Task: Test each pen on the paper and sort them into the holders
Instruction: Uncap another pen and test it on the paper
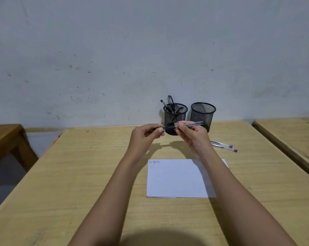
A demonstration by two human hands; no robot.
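Note:
A clear-barrelled pen (191,124) is held level above the table, in front of the holders. My right hand (192,134) pinches its barrel. My left hand (146,133) grips the black cap end (168,127) of the same pen. Two black mesh holders stand by the wall: the left holder (175,116) has several black pens in it, the right holder (202,113) looks empty. A white paper (178,178) with a few scribbles in its top left corner lies under my right forearm. Two clear pens with blue ends (223,147) lie right of my right hand.
The wooden table (79,174) ends at the grey wall. A second table (292,132) stands close on the right across a narrow gap, and a darker wooden bench (4,137) stands on the left.

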